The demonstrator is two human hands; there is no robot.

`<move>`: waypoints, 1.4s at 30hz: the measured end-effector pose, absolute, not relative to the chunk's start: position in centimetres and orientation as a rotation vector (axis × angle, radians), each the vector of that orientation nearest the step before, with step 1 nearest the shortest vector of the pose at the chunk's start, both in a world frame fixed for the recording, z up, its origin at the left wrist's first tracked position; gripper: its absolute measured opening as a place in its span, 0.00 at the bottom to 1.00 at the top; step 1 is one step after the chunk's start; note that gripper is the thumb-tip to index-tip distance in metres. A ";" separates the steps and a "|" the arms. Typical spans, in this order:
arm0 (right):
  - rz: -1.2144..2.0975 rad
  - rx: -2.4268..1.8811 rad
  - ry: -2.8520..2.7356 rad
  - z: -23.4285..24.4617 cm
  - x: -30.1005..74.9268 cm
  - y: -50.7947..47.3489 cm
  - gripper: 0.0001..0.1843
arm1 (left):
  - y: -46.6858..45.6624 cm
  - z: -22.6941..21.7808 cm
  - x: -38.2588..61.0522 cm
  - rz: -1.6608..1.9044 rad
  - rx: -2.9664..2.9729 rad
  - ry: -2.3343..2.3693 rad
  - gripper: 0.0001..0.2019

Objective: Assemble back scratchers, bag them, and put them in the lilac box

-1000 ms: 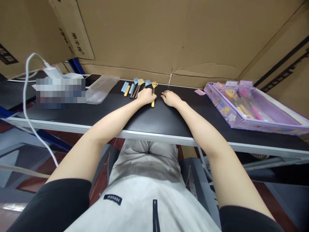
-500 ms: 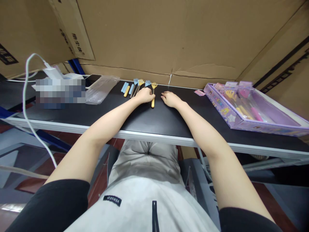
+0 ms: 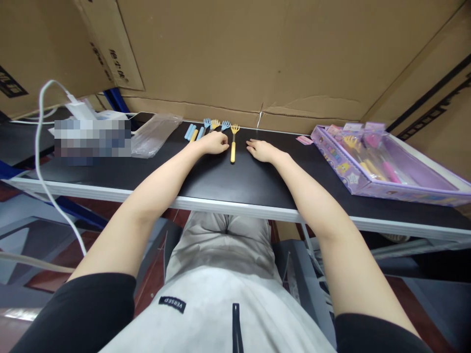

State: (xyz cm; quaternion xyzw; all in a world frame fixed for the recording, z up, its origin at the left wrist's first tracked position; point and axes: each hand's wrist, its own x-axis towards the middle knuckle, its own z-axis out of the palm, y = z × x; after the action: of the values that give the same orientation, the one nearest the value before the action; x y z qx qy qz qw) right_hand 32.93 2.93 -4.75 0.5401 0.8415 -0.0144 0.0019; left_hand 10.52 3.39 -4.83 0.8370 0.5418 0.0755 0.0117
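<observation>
My left hand (image 3: 213, 143) lies palm down on the black table (image 3: 235, 184), fingers bent slightly, covering the handles of several small rake-headed scratchers (image 3: 215, 124) in blue and yellow. One yellow scratcher (image 3: 233, 146) lies free just right of it, between my hands. My right hand (image 3: 260, 149) rests flat on the table, fingers stretched toward that yellow scratcher without touching it. Further left of my left hand lie loose blue and yellow handles (image 3: 191, 132).
A clear plastic bag (image 3: 154, 133) lies at the left. A purple toy box (image 3: 371, 164) with packed pieces sits at the right, a pink label (image 3: 304, 140) beside it. Cardboard sheets (image 3: 257, 59) wall the back. A white cable (image 3: 39, 147) hangs off the left.
My left hand has slid a little to the left, off the yellow scratcher, which now lies fully uncovered. My right hand has hardly moved.
</observation>
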 end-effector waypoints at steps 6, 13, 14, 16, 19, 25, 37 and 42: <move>-0.056 1.705 2.645 -4.6 32.7 2.7 0.30 | 2.9 -4.7 10.7 0.233 2.577 1.680 0.17; -0.028 1.691 2.639 -4.8 32.7 2.8 0.31 | 2.8 -4.7 10.8 0.266 2.528 1.696 0.15; -0.026 1.688 2.642 -4.8 32.8 2.9 0.31 | 2.8 -4.7 10.8 0.264 2.527 1.699 0.15; -0.023 1.684 2.649 -4.9 32.9 3.0 0.31 | 2.7 -4.7 10.8 0.249 2.533 1.699 0.15; -0.015 1.679 2.657 -4.9 32.9 3.0 0.31 | 2.5 -4.5 10.9 0.218 2.553 1.688 0.16; -0.010 1.674 2.650 -4.9 32.8 3.0 0.31 | 2.2 -4.2 11.1 0.215 2.559 1.688 0.17; -0.017 1.681 2.640 -4.8 32.8 2.8 0.31 | 0.8 -0.2 9.4 0.068 2.326 1.666 0.17; 0.011 1.665 2.664 -5.0 32.9 3.2 0.30 | 2.1 3.8 1.7 0.105 2.217 2.116 0.22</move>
State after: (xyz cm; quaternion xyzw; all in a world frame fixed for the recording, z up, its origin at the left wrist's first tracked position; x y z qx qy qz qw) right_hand 32.93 3.20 -5.05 0.5300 0.8480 0.0037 -0.0002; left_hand 1.74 2.06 3.84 0.7225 0.6895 0.0342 0.0376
